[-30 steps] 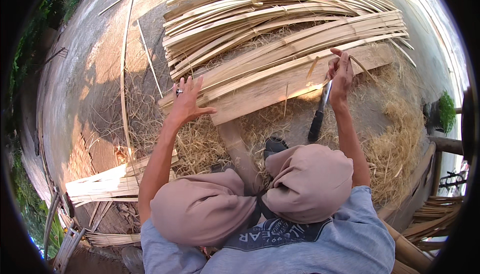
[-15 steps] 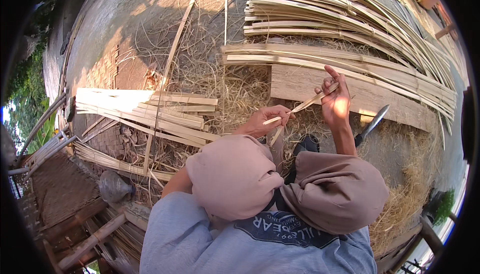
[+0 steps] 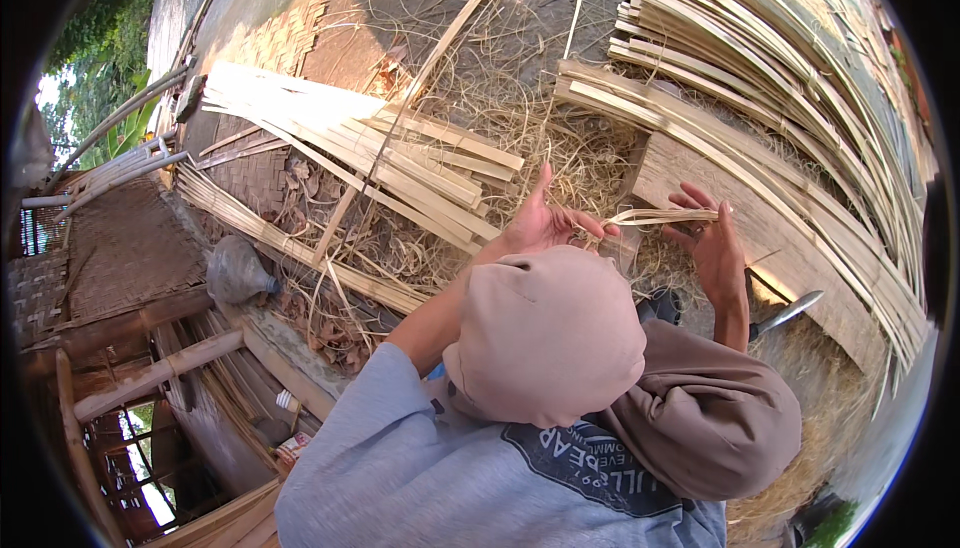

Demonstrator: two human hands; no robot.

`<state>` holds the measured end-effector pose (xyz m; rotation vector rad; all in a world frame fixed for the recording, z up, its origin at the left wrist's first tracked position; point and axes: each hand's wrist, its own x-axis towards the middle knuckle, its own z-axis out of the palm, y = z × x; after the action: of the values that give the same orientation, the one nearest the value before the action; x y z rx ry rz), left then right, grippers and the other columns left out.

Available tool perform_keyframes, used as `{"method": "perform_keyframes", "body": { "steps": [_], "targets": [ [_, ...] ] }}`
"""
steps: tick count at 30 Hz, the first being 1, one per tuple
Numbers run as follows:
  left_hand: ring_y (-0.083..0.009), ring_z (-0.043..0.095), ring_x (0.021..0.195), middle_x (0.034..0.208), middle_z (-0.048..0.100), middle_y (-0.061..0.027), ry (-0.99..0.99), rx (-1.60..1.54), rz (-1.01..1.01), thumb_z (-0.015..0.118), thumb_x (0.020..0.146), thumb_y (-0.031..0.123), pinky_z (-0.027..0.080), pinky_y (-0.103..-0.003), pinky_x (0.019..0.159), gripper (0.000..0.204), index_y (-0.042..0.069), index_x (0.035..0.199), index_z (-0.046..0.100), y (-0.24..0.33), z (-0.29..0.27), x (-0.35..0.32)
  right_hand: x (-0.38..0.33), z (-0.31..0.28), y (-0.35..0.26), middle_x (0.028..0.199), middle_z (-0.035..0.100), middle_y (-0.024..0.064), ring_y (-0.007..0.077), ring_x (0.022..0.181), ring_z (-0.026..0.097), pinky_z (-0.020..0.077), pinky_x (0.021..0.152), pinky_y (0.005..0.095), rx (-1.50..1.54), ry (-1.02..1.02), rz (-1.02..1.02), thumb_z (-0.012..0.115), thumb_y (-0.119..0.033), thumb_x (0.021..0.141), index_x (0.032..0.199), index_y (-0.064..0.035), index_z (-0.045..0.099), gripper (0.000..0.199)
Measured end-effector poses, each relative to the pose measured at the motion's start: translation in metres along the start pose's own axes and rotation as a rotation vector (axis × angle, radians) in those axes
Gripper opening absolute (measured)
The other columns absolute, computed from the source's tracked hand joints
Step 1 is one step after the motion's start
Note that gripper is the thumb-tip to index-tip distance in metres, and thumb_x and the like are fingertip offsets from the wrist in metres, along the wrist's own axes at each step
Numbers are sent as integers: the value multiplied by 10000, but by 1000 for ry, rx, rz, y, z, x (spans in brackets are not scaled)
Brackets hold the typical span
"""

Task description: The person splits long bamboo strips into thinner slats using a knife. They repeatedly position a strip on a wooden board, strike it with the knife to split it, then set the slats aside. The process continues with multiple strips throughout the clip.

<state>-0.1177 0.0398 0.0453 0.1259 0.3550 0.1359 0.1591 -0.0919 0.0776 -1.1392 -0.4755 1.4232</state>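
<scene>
My left hand pinches one end of a thin pale bamboo strip, thumb raised. My right hand grips the strip's other end with its fingertips, so the strip spans the two hands above my bent knees. A knife with a grey blade lies on the ground just right of my right wrist, untouched. Under the hands lie straw-like bamboo shavings and a flat wooden board.
A stack of short pale bamboo slats lies left of my hands. A large pile of long curved slats fills the upper right. A long thin strip crosses the ground. A grey lump and wooden rails are at the left.
A second ago my right hand held the knife and my left reached for the slat pile. Now the knife lies on the ground and both hands hold a thin strip. My view has swung left.
</scene>
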Motion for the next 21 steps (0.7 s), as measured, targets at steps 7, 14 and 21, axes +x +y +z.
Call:
{"method": "perform_keyframes", "body": {
  "steps": [7,14,21],
  "targets": [
    [-81,609,741,1000,708,-73,366,695,557,669,1005,145,441,-214,588,179,9,1112,710,82,15,-54,-22,2,10,1304,656,148,248,1142,645,497,1029,392,-357,-114,193,348,-567,1092,1370,26,595,700],
    [-113,650,857,1145,737,-85,955,1198,1231,714,974,122,510,-251,763,359,39,1315,636,203,-55,-151,-36,-6,18,1233,676,145,226,1103,653,508,1007,374,-339,-42,193,397,-491,1104,1311,28,612,599],
    [-168,714,1035,1137,763,-98,1544,1303,847,670,937,41,546,-292,920,289,14,1215,741,201,-202,-254,-40,-14,20,1175,682,121,178,1007,649,522,948,347,-313,44,185,408,-463,1110,1287,27,620,562]
  ]
}}
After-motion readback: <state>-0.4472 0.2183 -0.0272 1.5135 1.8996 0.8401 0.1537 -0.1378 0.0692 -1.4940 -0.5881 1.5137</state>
